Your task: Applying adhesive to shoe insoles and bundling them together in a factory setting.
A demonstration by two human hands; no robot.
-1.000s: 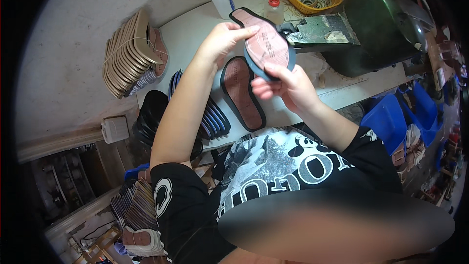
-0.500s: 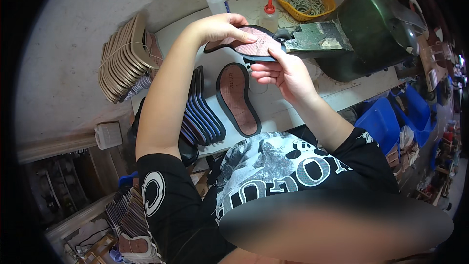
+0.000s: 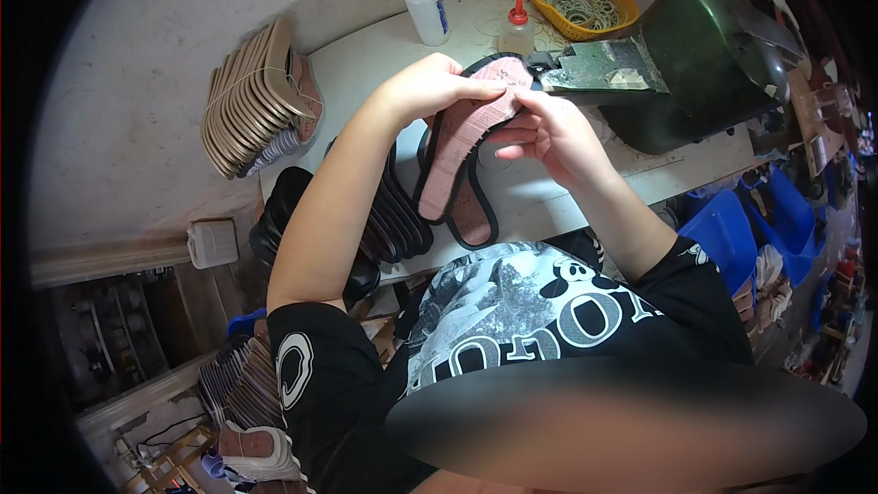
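A shoe insole [image 3: 465,148] with a pinkish face and a black rim is held over the white table, its narrow end pointing toward me. My left hand [image 3: 428,91] grips its wide far end, thumb across the pink face and the other fingers mostly hidden. On the right edge, my right hand [image 3: 565,139] pinches with the thumb, its curled fingers partly behind the piece. A second insole [image 3: 474,227] lies on the table, half covered by the held one. Just beyond the wide end is the flat arm [image 3: 599,69] of a dark green machine [image 3: 709,55].
Black insoles [image 3: 395,212] stand in a row left of the held one. A tied beige bundle [image 3: 249,96] leans by the wall. Behind are a white bottle [image 3: 427,16], a red-tipped bottle [image 3: 518,32] and a yellow basket [image 3: 547,18] of cords. Blue bins [image 3: 720,230] sit right.
The held insole has swung from lying crosswise to pointing toward me, moving away from the machine's arm end and covering part of the insole below. Both hands stay on it.
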